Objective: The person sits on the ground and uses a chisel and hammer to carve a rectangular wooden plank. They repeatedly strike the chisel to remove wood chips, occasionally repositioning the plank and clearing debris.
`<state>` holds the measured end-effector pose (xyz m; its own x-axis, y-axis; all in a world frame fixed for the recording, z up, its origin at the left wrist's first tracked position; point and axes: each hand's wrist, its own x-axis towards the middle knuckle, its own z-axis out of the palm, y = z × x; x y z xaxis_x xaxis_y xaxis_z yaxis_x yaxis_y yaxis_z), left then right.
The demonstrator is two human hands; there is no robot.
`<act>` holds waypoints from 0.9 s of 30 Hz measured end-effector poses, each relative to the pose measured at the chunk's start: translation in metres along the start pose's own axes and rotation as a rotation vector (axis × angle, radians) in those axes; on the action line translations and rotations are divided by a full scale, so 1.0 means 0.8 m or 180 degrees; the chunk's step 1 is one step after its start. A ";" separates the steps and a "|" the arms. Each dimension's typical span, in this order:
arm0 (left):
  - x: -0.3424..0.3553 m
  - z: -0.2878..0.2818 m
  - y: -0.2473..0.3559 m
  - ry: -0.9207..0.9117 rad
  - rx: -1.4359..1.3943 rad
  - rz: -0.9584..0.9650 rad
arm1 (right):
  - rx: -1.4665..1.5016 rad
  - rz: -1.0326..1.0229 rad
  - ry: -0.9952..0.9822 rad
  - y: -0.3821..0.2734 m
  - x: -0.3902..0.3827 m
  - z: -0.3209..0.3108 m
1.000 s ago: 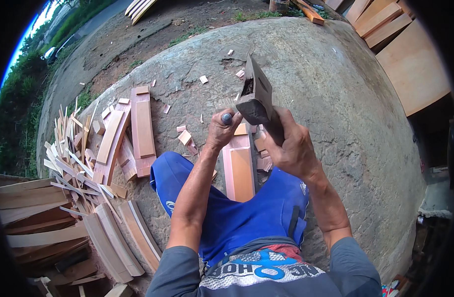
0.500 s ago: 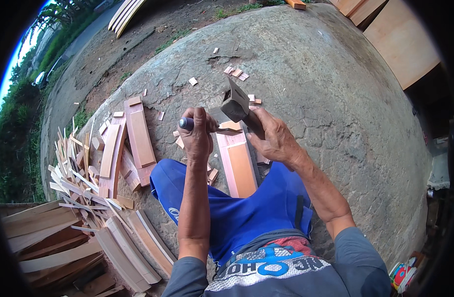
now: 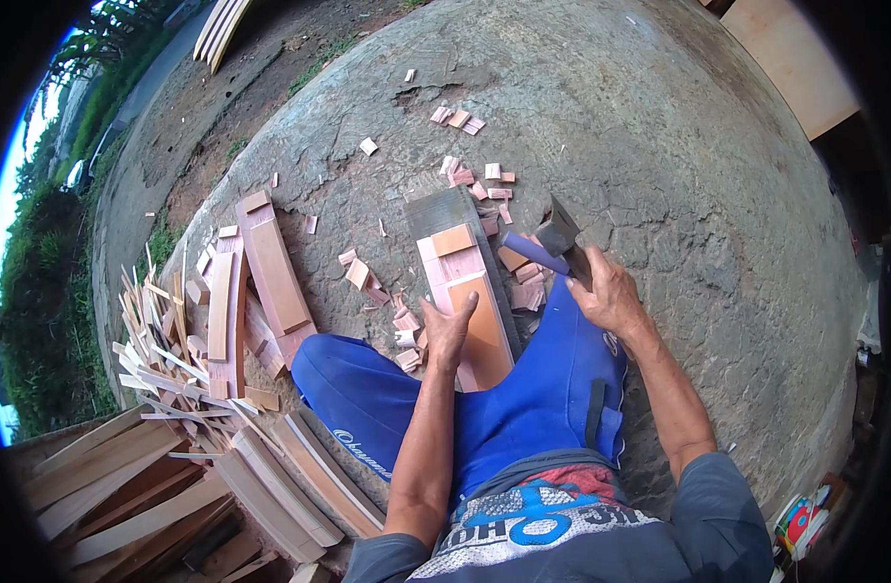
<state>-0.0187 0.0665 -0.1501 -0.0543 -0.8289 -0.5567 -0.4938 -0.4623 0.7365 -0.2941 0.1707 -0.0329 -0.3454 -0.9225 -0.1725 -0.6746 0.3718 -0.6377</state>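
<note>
Between my legs lies a pinkish wooden board (image 3: 447, 256) with raised lighter blocks, resting on a dark grey plank (image 3: 442, 212). My left hand (image 3: 449, 335) grips the board's left edge, thumb on top and fingers at the side, partly hidden. To the right of the board, my right hand (image 3: 611, 296) is closed round the handle of a hammer (image 3: 558, 229), its dark metal head up. A chisel with a purple handle (image 3: 533, 253) is in the same hand, crossing below the hammer head; its blade is hidden.
Wood chips (image 3: 460, 173) are scattered on the concrete (image 3: 659, 175) around the plank. At the left lie similar notched boards (image 3: 275, 277), a heap of thin offcuts (image 3: 164, 340) and stacked curved slats (image 3: 105, 486). A large wooden panel (image 3: 790, 63) stands far right.
The chisel has passed from my left hand to my right, beside the hammer. My left hand has come down onto the board. The hammer has moved right, away from the board.
</note>
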 end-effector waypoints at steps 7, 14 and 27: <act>-0.058 0.040 0.029 0.0103 0.1793 0.0124 | -0.0141 0.0516 -0.0314 0.082 -0.025 0.032; -0.057 0.019 0.010 0.0296 0.1480 0.0479 | -0.0017 0.0627 -0.0851 0.088 -0.004 0.001; -0.032 -0.021 -0.005 0.0458 -0.0620 -0.1136 | 0.0366 0.0808 -0.1045 0.116 0.010 -0.008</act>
<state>-0.0008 0.0844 -0.1328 0.2187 -0.6352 -0.7407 -0.2858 -0.7675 0.5738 -0.3637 0.1981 -0.0889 -0.2526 -0.7941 -0.5528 -0.5114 0.5945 -0.6205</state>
